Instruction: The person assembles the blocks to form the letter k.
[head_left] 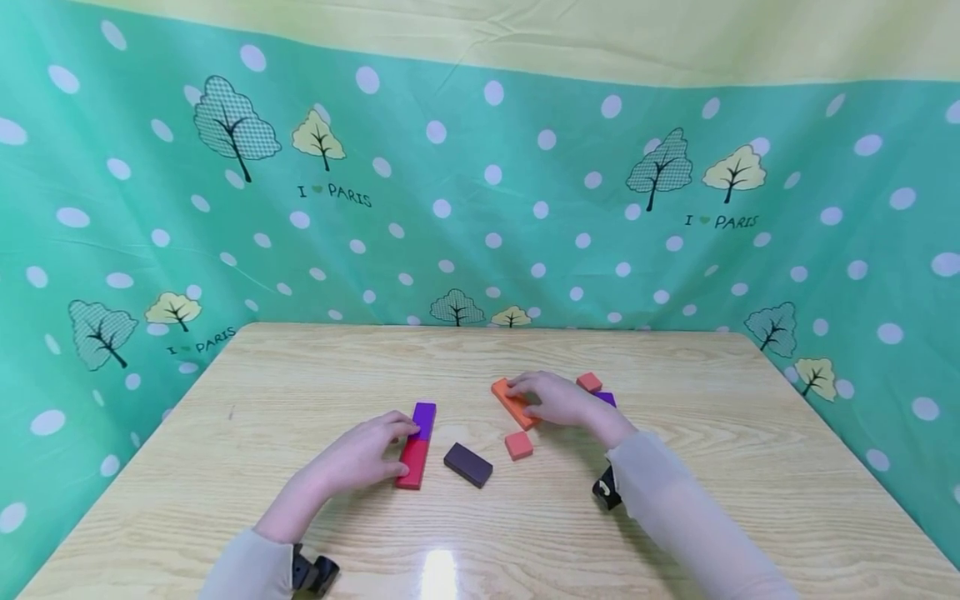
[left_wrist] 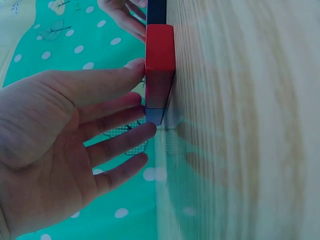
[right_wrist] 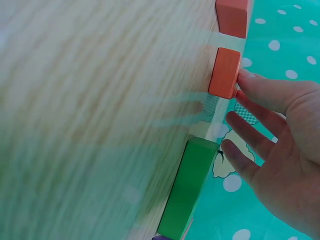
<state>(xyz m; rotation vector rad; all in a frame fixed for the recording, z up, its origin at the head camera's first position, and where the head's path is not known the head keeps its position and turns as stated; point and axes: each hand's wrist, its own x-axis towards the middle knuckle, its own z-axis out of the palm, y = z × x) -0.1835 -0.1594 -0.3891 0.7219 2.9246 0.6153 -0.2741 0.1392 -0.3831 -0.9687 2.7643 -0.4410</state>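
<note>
A red block (head_left: 413, 464) and a purple block (head_left: 424, 419) lie end to end on the wooden table, forming one strip. My left hand (head_left: 363, 454) is beside them, its thumb at the red block and its fingertips near the purple one; the fingers look loosely extended in the left wrist view. Farther right, my right hand (head_left: 557, 398) touches an orange block (head_left: 512, 407) with thumb and fingertips, the fingers spread and fairly straight. A green block (right_wrist: 189, 187) shows below that hand in the right wrist view; in the head view it is hidden.
A dark block (head_left: 468, 465) lies between the hands. One small coral block (head_left: 519, 445) sits near the orange block, another coral block (head_left: 589, 382) behind the right hand. A second purple block (head_left: 605, 398) is partly covered by the right wrist. A patterned curtain (head_left: 465, 183) hangs behind the table.
</note>
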